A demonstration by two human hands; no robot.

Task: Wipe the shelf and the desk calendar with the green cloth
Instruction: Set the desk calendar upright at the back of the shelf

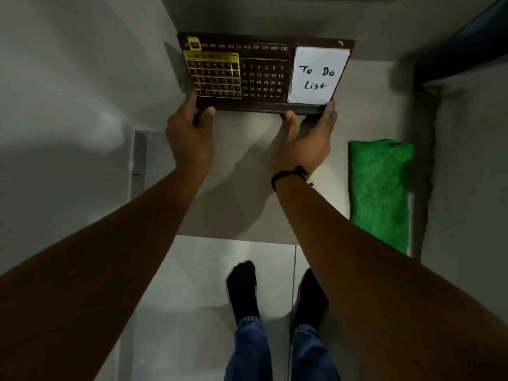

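Note:
The dark brown desk calendar (262,78) stands at the back of the pale shelf (247,166), with a gold date frame on its left and a white "To Do List" pad on its right. My left hand (191,130) grips its lower left corner. My right hand (308,133), with a black band at the wrist, holds its lower right corner, thumb under the front edge. The folded green cloth (380,193) lies flat on the right end of the shelf, apart from both hands.
Grey walls close the shelf in on the left (68,105) and right (467,160). A dark blue object (467,45) sits at the upper right. Below the shelf edge are the tiled floor (192,298) and my feet in black socks.

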